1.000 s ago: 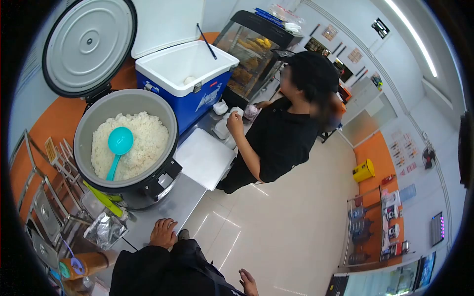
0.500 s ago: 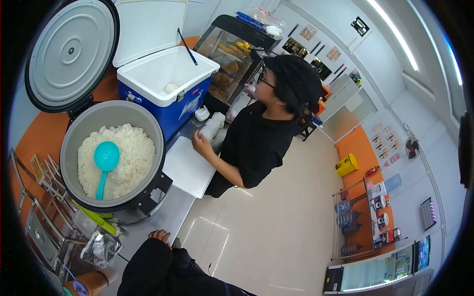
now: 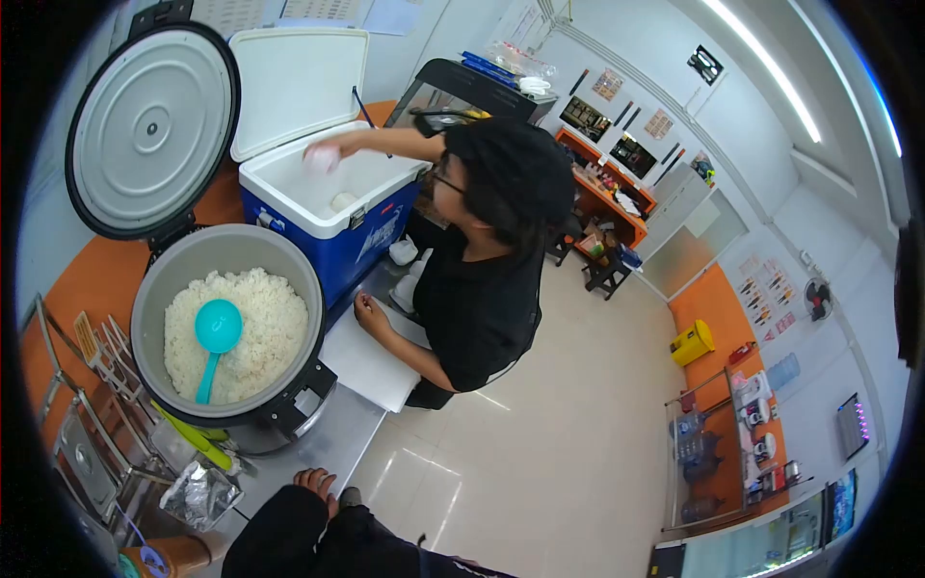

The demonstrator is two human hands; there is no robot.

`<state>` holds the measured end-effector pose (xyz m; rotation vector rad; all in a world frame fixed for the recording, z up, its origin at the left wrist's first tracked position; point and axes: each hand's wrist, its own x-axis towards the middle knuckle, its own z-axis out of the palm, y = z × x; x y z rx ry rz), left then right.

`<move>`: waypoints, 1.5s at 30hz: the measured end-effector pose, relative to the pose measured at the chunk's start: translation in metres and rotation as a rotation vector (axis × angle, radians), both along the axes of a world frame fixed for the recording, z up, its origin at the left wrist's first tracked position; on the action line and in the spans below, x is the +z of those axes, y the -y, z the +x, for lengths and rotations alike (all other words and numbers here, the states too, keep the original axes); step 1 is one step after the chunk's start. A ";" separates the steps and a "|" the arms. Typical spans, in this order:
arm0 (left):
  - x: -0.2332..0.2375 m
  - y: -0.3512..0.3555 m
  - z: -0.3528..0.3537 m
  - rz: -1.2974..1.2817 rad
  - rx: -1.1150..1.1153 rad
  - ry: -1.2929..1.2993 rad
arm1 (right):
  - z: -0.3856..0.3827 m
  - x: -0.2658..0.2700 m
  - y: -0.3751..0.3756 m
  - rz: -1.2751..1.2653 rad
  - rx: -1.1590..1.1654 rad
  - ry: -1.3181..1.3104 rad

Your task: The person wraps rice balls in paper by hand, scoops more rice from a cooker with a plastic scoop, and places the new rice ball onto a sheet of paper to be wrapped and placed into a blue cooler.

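Note:
My left hand (image 3: 316,485), below a black sleeve, rests at the edge of the metal table (image 3: 349,424). Its fingers lie on the surface and hold nothing. My right hand is not in view. Ahead of the left hand stands a large rice cooker (image 3: 146,332) with its lid (image 3: 152,130) raised. Cooked rice (image 3: 265,337) fills much of it, and a turquoise ladle (image 3: 219,326) lies on the rice. Crumpled foil (image 3: 200,495) and a bright green handle (image 3: 198,438) are to the hand's left.
A co-worker in black (image 3: 482,308) reaches over an open blue cooler (image 3: 332,246) with a pale wrapped item (image 3: 323,159). A white board (image 3: 371,361) lies before them. Metal racks (image 3: 92,414) stand at left; a display warmer (image 3: 462,91) is behind.
The co-worker has turned toward the cooler and brought a hand over it with a pale item. The view has shifted slightly. My left hand stays at the table edge.

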<state>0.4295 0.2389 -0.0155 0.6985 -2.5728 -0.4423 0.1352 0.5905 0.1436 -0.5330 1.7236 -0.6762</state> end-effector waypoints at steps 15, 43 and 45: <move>0.026 0.047 0.060 1.008 -0.064 0.282 | -0.070 -0.107 0.016 -0.124 0.193 0.133; -0.009 0.146 -0.199 1.015 -0.426 0.507 | -0.032 -0.083 -0.021 -0.069 -0.294 0.246; -0.009 0.141 -0.238 1.013 -0.471 0.496 | -0.031 -0.076 -0.007 -0.109 -0.678 0.476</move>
